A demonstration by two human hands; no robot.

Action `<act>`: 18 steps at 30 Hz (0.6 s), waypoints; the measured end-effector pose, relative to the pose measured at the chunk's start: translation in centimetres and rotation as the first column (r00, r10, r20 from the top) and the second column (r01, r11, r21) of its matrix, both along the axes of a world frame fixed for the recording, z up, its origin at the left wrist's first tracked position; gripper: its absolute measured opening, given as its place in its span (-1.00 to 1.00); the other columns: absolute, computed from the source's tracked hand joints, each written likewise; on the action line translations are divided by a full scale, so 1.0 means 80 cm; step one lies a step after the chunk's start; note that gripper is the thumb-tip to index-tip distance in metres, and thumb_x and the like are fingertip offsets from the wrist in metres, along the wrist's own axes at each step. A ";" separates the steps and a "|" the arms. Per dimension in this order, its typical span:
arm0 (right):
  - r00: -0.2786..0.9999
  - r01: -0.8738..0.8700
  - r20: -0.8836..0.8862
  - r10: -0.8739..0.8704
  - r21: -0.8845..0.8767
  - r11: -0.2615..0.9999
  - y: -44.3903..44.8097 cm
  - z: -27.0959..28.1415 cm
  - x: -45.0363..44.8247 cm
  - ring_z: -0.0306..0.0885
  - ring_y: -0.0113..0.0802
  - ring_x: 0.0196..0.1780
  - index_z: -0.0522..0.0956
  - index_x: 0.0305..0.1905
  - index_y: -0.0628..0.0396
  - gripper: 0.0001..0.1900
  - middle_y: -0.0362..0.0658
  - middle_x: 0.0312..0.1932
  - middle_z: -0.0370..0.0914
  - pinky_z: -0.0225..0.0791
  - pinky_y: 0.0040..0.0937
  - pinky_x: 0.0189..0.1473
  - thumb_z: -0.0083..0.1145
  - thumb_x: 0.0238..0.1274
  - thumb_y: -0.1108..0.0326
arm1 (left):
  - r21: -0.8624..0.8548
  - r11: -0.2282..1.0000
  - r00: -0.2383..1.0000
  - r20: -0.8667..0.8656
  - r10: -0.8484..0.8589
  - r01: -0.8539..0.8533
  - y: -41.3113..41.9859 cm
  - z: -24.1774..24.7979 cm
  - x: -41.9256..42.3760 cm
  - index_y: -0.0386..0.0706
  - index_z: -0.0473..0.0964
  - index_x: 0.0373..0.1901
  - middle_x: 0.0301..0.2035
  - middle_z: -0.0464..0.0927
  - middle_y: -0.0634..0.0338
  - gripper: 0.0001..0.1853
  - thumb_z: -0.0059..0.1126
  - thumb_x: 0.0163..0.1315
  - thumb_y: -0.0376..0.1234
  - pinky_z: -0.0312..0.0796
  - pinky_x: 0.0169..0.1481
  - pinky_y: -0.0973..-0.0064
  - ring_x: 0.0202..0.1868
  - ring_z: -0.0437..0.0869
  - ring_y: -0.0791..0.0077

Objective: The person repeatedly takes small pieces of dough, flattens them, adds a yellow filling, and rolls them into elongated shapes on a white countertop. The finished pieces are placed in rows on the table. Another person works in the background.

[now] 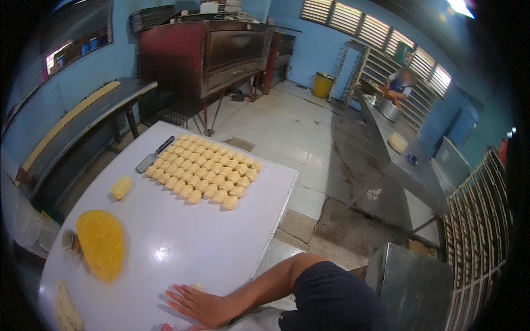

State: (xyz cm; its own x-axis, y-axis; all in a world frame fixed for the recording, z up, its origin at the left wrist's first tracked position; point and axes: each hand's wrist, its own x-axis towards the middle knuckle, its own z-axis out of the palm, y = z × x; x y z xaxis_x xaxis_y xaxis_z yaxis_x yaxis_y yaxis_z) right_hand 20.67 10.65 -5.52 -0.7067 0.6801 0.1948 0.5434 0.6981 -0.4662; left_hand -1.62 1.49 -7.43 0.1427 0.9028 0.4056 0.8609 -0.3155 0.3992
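Observation:
My right hand [203, 305] lies palm down, fingers spread, low over the white table [198, 236]. A small pale dough piece [197, 286] shows just past its knuckles; what is under the palm is hidden. A pink fingertip at the bottom edge seems to belong to my left hand [166, 327], the rest out of view. To the left sit a mound of yellow filling [100, 246], a cup [68, 240] and a twisted dough strip [68, 310]. Farther off, rows of dough balls [203, 167] lie beside a black-handled scraper [154, 156] and a pale yellow block [121, 188].
A side table [93, 107] at left carries a long dough strip [70, 120]. Red deck ovens [203, 58] stand beyond. On the right are a metal counter [387, 145], a person [398, 89] at a large pot [389, 111], a metal box [414, 285] and a rack [476, 231].

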 end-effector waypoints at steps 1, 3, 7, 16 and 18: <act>0.998 0.049 0.029 -0.050 0.063 0.997 0.022 0.003 -0.010 -0.11 0.41 0.68 -0.06 0.65 0.30 0.13 0.33 0.69 -0.19 -0.21 0.26 0.66 0.22 0.29 -0.29 | 0.002 1.000 0.999 0.026 0.019 -0.019 -0.006 -0.006 -0.006 -0.30 0.57 0.18 0.16 0.58 -0.22 -0.62 0.29 0.38 -0.37 0.58 0.25 0.09 0.23 0.62 -0.09; 0.990 0.140 0.036 -0.140 0.002 0.990 0.089 0.019 -0.043 -0.11 0.46 0.66 -0.10 0.66 0.27 0.04 0.33 0.68 -0.15 -0.21 0.30 0.65 0.11 0.43 -0.23 | 0.001 0.999 0.997 0.072 0.040 -0.040 -0.017 -0.014 -0.013 -0.30 0.58 0.14 0.09 0.61 -0.22 -0.66 0.31 0.37 -0.39 0.58 0.23 0.08 0.18 0.64 -0.14; 0.953 0.294 -0.120 -0.278 0.143 0.945 0.185 0.060 -0.082 -0.17 0.47 0.67 -0.04 0.64 0.28 0.00 0.31 0.66 -0.08 -0.21 0.32 0.64 0.10 0.45 -0.22 | -0.121 0.990 0.960 0.258 0.107 -0.078 -0.019 -0.029 -0.021 -0.27 0.57 0.17 0.07 0.61 -0.24 -0.61 0.36 0.35 -0.36 0.59 0.21 0.14 0.13 0.65 -0.15; 0.996 0.074 0.042 -0.076 0.047 0.996 -0.007 0.025 0.022 -0.26 0.55 0.67 0.14 0.58 0.33 0.00 0.30 0.67 -0.11 -0.23 0.39 0.62 0.13 0.38 -0.30 | -0.077 0.993 0.994 -0.066 0.088 -0.093 -0.051 -0.030 -0.045 -0.28 0.54 0.19 0.14 0.57 -0.18 -0.55 0.34 0.36 -0.25 0.51 0.30 0.07 0.15 0.61 -0.14; 0.996 0.073 0.052 -0.077 0.077 0.994 -0.009 0.022 0.024 -0.29 0.57 0.67 0.13 0.60 0.28 0.00 0.29 0.69 -0.17 -0.24 0.40 0.61 0.13 0.38 -0.31 | -0.091 0.992 0.993 -0.087 0.078 -0.085 -0.044 -0.018 -0.037 -0.31 0.55 0.19 0.14 0.59 -0.16 -0.58 0.29 0.40 -0.27 0.50 0.32 0.13 0.19 0.60 -0.10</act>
State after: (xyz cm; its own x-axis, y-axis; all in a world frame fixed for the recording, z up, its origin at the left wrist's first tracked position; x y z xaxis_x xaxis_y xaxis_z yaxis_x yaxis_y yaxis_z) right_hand 22.60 9.90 -3.79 -0.6653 0.7166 0.2095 0.6186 0.6862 -0.3827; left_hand -4.56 -2.04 -8.84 0.0967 0.9466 0.3077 0.9135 -0.2071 0.3500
